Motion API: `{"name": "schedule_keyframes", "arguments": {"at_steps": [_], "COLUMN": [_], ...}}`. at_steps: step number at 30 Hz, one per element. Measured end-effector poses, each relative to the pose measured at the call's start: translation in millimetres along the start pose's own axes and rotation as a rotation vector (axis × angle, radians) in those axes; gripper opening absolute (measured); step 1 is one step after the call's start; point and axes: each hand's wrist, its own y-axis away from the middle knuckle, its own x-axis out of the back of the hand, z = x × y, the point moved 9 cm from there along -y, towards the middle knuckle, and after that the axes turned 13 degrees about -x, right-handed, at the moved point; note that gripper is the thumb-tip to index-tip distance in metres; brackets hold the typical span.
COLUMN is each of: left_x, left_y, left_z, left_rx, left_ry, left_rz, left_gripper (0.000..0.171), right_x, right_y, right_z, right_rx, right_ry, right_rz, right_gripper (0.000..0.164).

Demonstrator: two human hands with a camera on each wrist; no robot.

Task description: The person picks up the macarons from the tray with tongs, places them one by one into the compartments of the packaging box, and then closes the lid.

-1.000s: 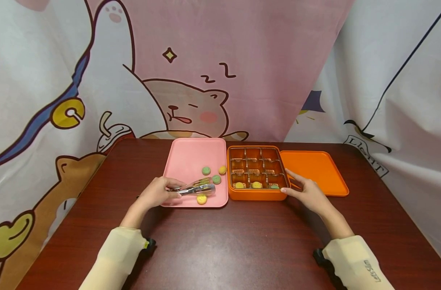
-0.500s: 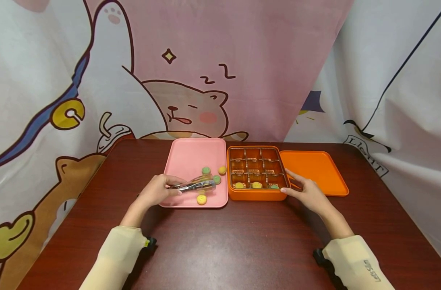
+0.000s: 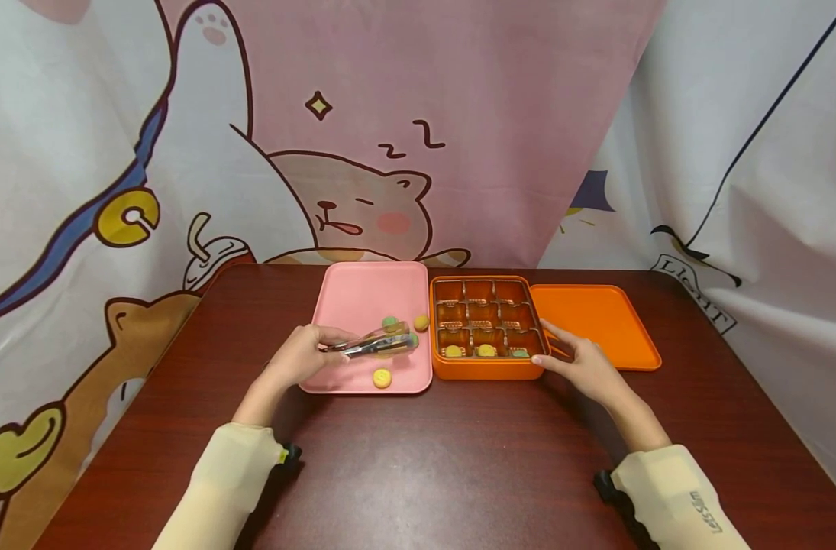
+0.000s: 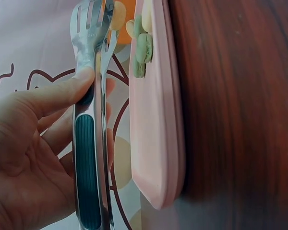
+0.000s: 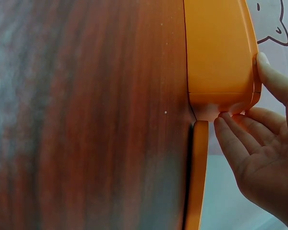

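In the head view, my left hand [image 3: 299, 355] holds metal tongs [image 3: 372, 345] over the pink tray [image 3: 363, 294]. Dark green grips line the tongs' handles in the left wrist view, and a pale yellow macaron [image 4: 118, 15] shows at their tips; whether they clamp it I cannot tell. On the tray lie a yellow macaron [image 3: 382, 378], a tan macaron [image 3: 421, 323] and green macarons [image 4: 144, 47], partly behind the tongs in the head view. My right hand [image 3: 582, 367] grips the near right corner of the orange box [image 3: 486, 370], thumb at the rim and fingers against its side.
A brown divided insert [image 3: 482, 313] fills the box; its front row holds two yellow macarons [image 3: 486, 351] and a green one [image 3: 520, 354]. The orange lid [image 3: 596, 325] lies right of the box. A printed curtain [image 3: 514, 114] hangs behind the dark wooden table [image 3: 445, 458].
My left hand has lifted the tongs slightly and shifted them to the right and away from me, over the green macarons. The right hand stays at the box corner.
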Motion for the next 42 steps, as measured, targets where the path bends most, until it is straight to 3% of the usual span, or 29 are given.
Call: {"name": "schedule_keyframes", "arguments": {"at_steps": [17,33,42], "left_x": [2.7,-1.8,-8.6], "left_y": [-15.8,-40.5,-57.2], "left_z": [12.2,34.5,44.6], "left_rx": [0.001,-0.044,-0.077], "left_ry": [0.053,0.065,0.023], "left_rz": [0.013,-0.025,-0.029], "left_gripper": [0.033,0.036,0.037], "right_x": [2.0,0.3,-0.5], "right_y": [0.7,0.4,0.8], "right_z": [-0.9,0.3,0.5], "right_rx": [-0.002,-0.002,-0.008], "right_ry": [-0.001,-0.007,-0.002], "right_rz": [-0.006,-0.002,-0.002], "right_gripper": [0.08,0.08,0.08]}}
